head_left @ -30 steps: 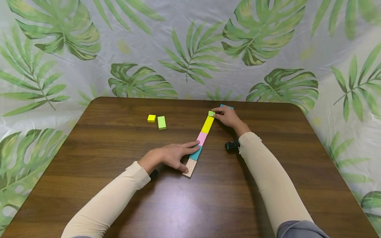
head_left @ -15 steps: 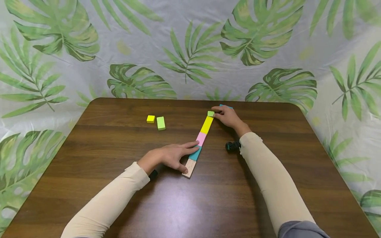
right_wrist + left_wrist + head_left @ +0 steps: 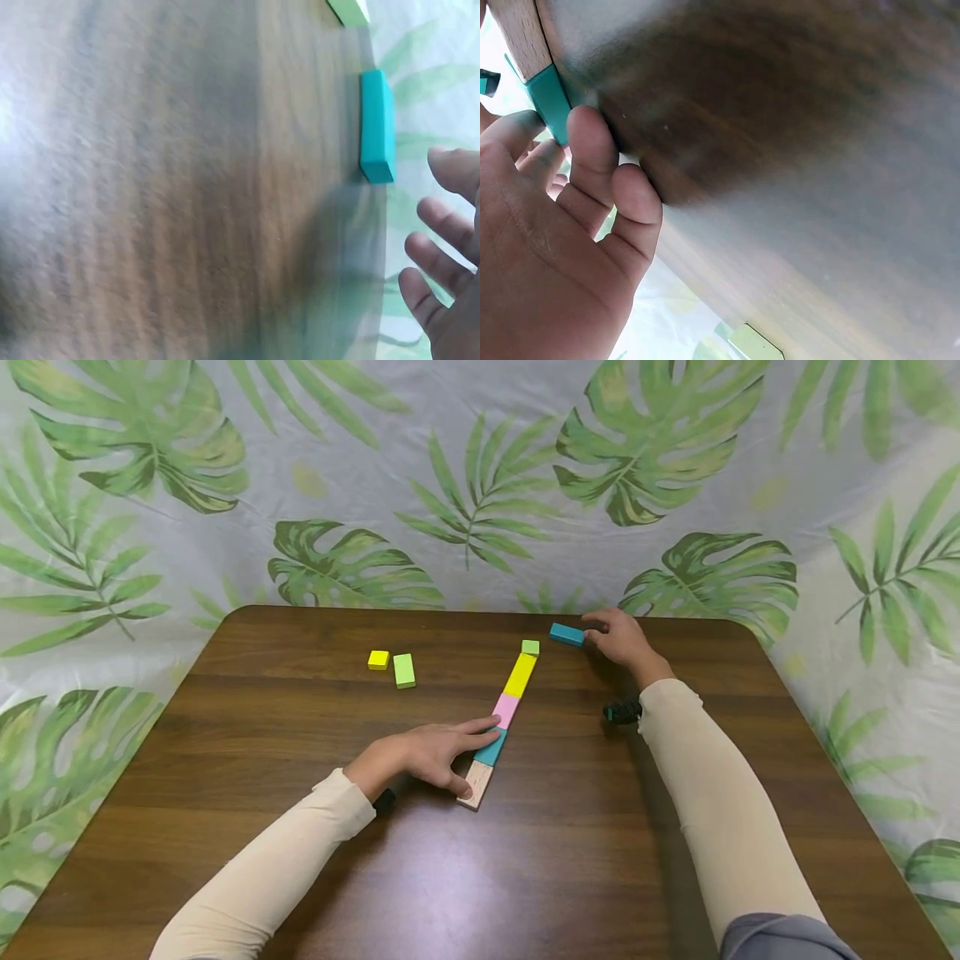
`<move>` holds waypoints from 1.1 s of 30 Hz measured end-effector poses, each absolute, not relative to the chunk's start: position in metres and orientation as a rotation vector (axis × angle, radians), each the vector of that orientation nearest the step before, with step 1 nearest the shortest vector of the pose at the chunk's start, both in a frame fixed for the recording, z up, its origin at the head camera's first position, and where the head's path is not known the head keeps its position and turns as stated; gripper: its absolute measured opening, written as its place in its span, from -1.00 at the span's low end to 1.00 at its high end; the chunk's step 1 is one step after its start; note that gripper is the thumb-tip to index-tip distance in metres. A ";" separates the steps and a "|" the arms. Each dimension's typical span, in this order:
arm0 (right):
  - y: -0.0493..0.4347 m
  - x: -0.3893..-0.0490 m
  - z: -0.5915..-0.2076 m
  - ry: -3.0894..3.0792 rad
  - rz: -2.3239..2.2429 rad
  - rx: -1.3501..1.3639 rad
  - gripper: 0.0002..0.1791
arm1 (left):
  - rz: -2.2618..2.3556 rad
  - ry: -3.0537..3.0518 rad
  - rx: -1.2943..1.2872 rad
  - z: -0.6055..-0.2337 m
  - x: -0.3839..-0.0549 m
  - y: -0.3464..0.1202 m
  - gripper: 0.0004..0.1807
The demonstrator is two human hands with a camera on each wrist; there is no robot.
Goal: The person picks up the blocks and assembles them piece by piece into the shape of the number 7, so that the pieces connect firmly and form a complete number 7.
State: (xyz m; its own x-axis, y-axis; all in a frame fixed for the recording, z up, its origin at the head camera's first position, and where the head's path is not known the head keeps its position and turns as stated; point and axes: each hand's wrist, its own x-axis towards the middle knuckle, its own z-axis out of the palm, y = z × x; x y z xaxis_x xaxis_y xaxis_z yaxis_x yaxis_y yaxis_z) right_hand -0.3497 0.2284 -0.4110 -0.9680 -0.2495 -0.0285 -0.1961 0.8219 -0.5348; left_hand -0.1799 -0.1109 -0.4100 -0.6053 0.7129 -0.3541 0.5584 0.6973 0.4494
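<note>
A slanting row of flat blocks lies on the table: a bare wood block [image 3: 478,783], a teal block [image 3: 490,749], a pink block [image 3: 506,710], a yellow block [image 3: 521,674] and a small light green block [image 3: 530,648] at the far end. My left hand [image 3: 431,752] rests along its near part, thumb on the wood block and two spread fingertips over the pink and teal ones. Beyond the row's far end lies a separate blue block [image 3: 567,634]. My right hand [image 3: 621,637] is just right of it, fingers spread and holding nothing; the right wrist view shows a gap between fingertips and block.
To the left of the row are a small yellow block [image 3: 378,660] and a light green block [image 3: 404,671]. The brown wooden table [image 3: 285,693] ends at the back before a hanging leaf-print cloth [image 3: 487,460].
My right hand has let go of the small green block at the row's far end and moved right, beside the separate blue block. The left hand has stayed in place.
</note>
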 end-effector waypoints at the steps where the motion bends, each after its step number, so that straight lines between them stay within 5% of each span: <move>1: 0.230 -0.350 -0.410 2.888 -0.847 -0.350 -0.51 | 0.398 2.393 0.972 -0.410 -0.180 -0.111 0.00; 33: 0.181 -0.369 -0.430 2.801 -1.078 -0.099 -0.57 | 0.395 2.401 0.977 -0.412 -0.181 -0.110 0.00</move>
